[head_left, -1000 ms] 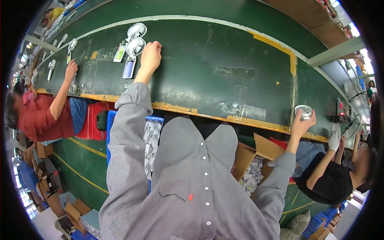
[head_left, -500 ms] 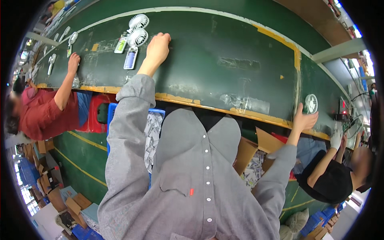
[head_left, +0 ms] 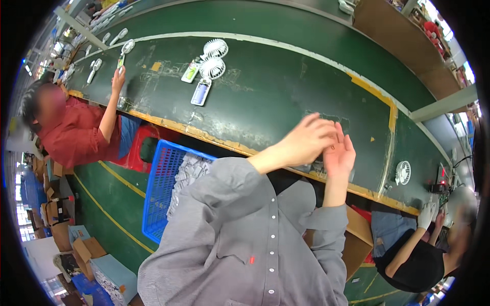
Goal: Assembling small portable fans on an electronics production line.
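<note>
Over the front part of the green table (head_left: 265,109), my two hands meet. My left hand (head_left: 308,138) reaches across with loosely bent fingers, somewhat blurred, its fingertips close to the right palm. My right hand (head_left: 339,157) is turned palm up with its fingers apart. A tiny dark speck shows on that palm, too small to name. To the left, two white handheld fans lie overlapping: the front fan (head_left: 212,68) has a blue-purple label on its handle, the rear fan (head_left: 216,48) a green one. Another white fan (head_left: 402,173) lies at the right.
A blue basket (head_left: 153,196) of small wrapped white pieces stands below the table edge at left. A co-worker in red (head_left: 76,135) sits left, one hand at a fan (head_left: 122,57). A co-worker in black (head_left: 416,260) works at right by a device with a red light (head_left: 440,184).
My left hand has left the pair of fans and swung right. My right hand has come inward from the right-hand fan. The view has shifted, and the co-worker's hand at left has reached a fan.
</note>
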Demonstrator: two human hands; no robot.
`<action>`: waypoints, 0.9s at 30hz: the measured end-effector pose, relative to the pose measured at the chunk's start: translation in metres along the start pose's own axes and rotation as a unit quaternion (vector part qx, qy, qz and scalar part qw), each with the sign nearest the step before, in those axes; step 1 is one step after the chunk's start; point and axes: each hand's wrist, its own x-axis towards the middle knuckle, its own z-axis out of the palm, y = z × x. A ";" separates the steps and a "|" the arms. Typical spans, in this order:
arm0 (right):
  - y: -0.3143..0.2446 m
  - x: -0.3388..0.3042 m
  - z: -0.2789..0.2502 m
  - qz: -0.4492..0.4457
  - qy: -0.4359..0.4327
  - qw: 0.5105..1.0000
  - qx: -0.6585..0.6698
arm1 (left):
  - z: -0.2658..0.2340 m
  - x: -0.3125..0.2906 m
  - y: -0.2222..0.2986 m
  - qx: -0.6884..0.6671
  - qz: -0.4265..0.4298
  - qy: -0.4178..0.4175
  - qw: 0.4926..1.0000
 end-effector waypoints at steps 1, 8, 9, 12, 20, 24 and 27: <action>-0.008 0.010 0.004 0.002 0.054 0.997 0.057 | -0.017 -0.002 -0.012 0.015 -0.019 0.035 0.999; -0.092 0.119 0.089 -0.166 0.056 0.984 -0.011 | -0.124 -0.112 -0.146 0.358 -0.406 0.124 0.832; -0.095 0.123 0.081 -0.181 0.084 0.977 -0.080 | -0.133 -0.130 -0.155 0.379 -0.431 0.110 0.812; -0.068 0.112 0.036 -0.157 0.106 0.956 -0.226 | -0.142 -0.165 -0.169 0.298 -0.518 0.003 0.802; 0.061 -0.013 0.030 0.006 -0.015 0.910 -0.415 | -0.043 -0.077 -0.052 -0.412 -0.469 0.149 0.767; 0.038 -0.049 0.058 -0.109 -0.067 0.808 -0.576 | 0.026 -0.039 0.037 -0.628 -0.381 0.138 0.664; -0.003 -0.075 0.075 -0.172 -0.045 0.657 -0.732 | 0.053 -0.026 0.074 -0.693 -0.307 0.140 0.637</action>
